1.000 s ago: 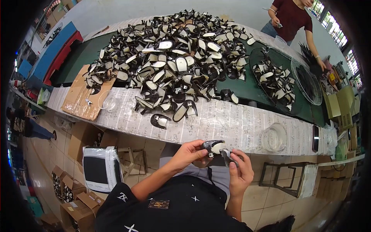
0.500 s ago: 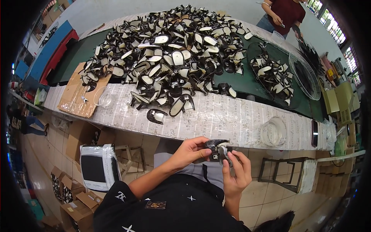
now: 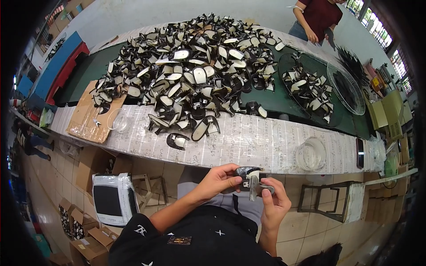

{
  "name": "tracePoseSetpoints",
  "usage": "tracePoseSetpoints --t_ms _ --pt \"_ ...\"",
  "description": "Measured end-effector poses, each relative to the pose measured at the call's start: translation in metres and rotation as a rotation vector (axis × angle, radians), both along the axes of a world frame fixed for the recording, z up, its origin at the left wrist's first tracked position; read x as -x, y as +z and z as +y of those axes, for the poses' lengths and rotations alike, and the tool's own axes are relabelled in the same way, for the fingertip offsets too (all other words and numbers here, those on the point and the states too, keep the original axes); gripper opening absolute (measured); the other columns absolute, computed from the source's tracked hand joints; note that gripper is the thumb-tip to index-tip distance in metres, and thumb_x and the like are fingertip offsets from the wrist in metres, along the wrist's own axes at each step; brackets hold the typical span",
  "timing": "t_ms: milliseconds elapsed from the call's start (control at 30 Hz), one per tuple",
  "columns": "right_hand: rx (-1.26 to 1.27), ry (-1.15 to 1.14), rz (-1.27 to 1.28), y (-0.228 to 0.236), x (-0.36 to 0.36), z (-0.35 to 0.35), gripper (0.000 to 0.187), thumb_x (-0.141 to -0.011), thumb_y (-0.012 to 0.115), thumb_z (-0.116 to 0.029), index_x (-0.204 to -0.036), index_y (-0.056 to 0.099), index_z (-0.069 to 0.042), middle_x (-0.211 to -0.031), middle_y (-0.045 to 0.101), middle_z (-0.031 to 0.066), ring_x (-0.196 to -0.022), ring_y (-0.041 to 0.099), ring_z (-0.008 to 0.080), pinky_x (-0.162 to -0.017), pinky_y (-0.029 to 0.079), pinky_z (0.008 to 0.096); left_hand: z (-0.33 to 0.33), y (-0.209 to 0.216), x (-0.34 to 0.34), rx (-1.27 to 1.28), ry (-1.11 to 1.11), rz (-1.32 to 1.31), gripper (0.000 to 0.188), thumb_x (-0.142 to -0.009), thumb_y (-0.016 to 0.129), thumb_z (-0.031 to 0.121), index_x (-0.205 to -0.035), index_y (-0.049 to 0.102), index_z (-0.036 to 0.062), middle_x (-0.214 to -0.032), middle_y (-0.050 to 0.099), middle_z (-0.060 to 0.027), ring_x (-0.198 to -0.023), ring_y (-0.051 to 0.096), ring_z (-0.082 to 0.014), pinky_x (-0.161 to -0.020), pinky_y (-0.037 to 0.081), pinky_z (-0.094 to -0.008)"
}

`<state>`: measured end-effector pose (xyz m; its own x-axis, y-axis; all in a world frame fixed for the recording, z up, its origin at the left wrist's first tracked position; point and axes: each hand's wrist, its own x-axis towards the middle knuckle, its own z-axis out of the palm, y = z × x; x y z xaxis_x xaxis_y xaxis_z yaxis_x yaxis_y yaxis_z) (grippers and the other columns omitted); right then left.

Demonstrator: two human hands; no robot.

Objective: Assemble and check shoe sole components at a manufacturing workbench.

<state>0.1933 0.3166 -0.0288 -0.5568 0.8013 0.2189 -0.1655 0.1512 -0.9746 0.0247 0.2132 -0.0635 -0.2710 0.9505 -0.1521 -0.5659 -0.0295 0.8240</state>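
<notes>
In front of my body, my left hand grips a glossy black shoe heel between thumb and fingers, its pale inner face partly showing. My right hand is closed, with thumb and fingertips on a small grey piece held against the heel's right side. Its exact kind is too small to tell. Beyond both hands, a large pile of similar black heels with cream faces covers the middle of the table. Lying apart at the pile's near edge is a single heel.
Clear plastic tubs stand on the paper-covered table edge. Snips lie on cardboard at left. A mesh tray holds more heels. A phone rests at right; another person stands at the far side.
My hands have lowered slightly with the heel. The grey piece in my right hand has turned and shows more plainly beside it. The other person's hands have shifted.
</notes>
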Motion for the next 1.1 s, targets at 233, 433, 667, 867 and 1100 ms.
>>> tracePoseSetpoints --t_ms 233,433,667,867,1100 --pt "0.138 -0.004 0.112 -0.01 -0.005 0.005 0.025 -0.087 0.068 -0.007 -0.109 0.066 0.006 -0.112 0.063 0.0138 -0.098 0.061 0.0178 -0.084 0.049 0.0272 -0.002 -0.005 0.0 0.017 0.008 -0.024 0.027 -0.094 0.066 0.013 -0.116 0.058 -0.0007 -0.098 0.065 -0.0036 -0.08 0.063 -0.0099 -0.073 0.052 -0.0242" --pt "-0.352 -0.1 -0.21 0.007 0.0 0.006 0.023 -0.083 0.071 0.001 -0.105 0.07 0.004 -0.108 0.066 0.0146 -0.095 0.064 0.0221 -0.079 0.053 0.0303 -0.002 -0.004 0.0 -0.033 0.045 0.041 0.023 -0.094 0.066 0.012 -0.111 0.058 0.0 -0.095 0.064 -0.0016 -0.081 0.062 -0.0085 -0.073 0.052 -0.0238" --pt "-0.541 -0.058 -0.259 0.01 0.008 0.004 0.022 -0.082 0.071 0.0 -0.104 0.07 0.003 -0.108 0.066 0.0153 -0.096 0.065 0.0262 -0.085 0.051 0.0335 0.0 -0.007 -0.003 0.003 0.042 0.079 0.021 -0.093 0.068 0.01 -0.109 0.059 0.0011 -0.092 0.063 -0.0001 -0.081 0.06 -0.006 -0.071 0.05 -0.0222" --pt "-0.666 -0.111 -0.271 0.007 0.01 0.008 0.024 -0.081 0.073 0.003 -0.105 0.071 0.002 -0.109 0.064 0.0149 -0.091 0.065 0.0249 -0.075 0.054 0.032 0.001 -0.004 -0.003 0.008 0.041 0.088 0.02 -0.092 0.068 0.011 -0.108 0.059 0.0015 -0.091 0.063 0.0004 -0.081 0.058 -0.0045 -0.07 0.049 -0.0212" --pt "-0.725 -0.259 -0.337 0.005 0.013 0.007 0.023 -0.082 0.07 0.003 -0.105 0.069 0.003 -0.106 0.065 0.0154 -0.094 0.065 0.0285 -0.08 0.053 0.0355 0.002 -0.003 -0.004 0.02 0.049 0.13 0.021 -0.092 0.069 0.011 -0.108 0.06 0.0019 -0.091 0.063 0.001 -0.079 0.058 -0.0043 -0.07 0.049 -0.0208"
